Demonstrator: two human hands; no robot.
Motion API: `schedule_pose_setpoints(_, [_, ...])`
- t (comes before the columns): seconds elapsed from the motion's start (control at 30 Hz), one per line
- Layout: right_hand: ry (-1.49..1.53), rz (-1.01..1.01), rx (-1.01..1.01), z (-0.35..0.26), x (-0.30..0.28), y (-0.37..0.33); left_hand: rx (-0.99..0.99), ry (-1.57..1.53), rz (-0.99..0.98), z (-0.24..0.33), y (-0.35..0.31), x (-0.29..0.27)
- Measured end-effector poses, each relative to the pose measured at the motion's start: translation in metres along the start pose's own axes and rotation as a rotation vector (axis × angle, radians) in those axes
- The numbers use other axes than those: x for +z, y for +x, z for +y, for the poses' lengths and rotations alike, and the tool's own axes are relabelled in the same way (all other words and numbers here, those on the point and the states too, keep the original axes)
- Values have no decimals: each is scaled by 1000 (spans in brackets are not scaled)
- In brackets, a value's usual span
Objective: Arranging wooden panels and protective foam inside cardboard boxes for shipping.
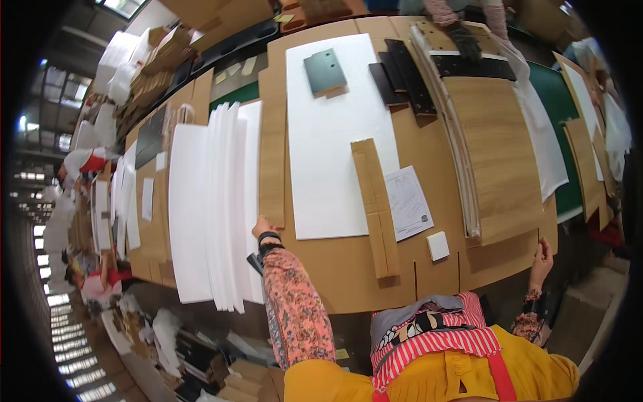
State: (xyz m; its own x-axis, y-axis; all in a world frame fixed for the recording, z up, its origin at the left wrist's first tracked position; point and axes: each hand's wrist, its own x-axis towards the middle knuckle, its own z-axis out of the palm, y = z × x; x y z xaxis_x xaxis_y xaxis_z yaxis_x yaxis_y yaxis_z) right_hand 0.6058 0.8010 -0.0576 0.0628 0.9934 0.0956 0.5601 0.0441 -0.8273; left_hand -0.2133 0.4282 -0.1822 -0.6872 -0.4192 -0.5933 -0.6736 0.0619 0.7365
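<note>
White sheets [218,208] beside left hand [266,226]

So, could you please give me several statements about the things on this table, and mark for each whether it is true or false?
1. The left hand is beside the group of white foam sheets. True.
2. The right hand is on the flat white sheet. False: it is by the near right corner of the large brown panel.
3. The grey-green panel lies on the flat white sheet. True.
4. The small white block lies to the left of the cardboard strip. False: it lies to the right.
5. The co-worker's hand wears a dark glove. True.
</note>
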Motion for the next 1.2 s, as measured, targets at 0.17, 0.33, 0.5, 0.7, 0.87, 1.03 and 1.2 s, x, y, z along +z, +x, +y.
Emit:
schedule_pose_setpoints(0.17, [137, 145, 317, 26, 40, 20, -51, -222, -366, 20, 75, -68])
schedule_pose_setpoints(0.33, [368, 382, 376, 58, -49, 71, -166, -446, -529, 25, -20, 8])
schedule_pose_setpoints(0.5, [402, 292, 349, 30, -14, 104, -4, -581, -612, 75, -52, -3])
schedule_pose_setpoints(0.7, [231, 160, -66, -98, 24, 82, -78, -782, -735, 77, -210, 11])
schedule_pose_setpoints(0.87, [623, -678, 58, -218, 125, 16, 22, -671, -761, -15, -391, -67])
schedule_pose_setpoints(1.03, [855, -1392, 459, -273, 179, -30, 130, -536, -733, -145, -527, -107])
schedule_pose_setpoints(1.2, [887, -952, 372, -233, 140, -6, 118, -467, -911, -211, -622, -96])
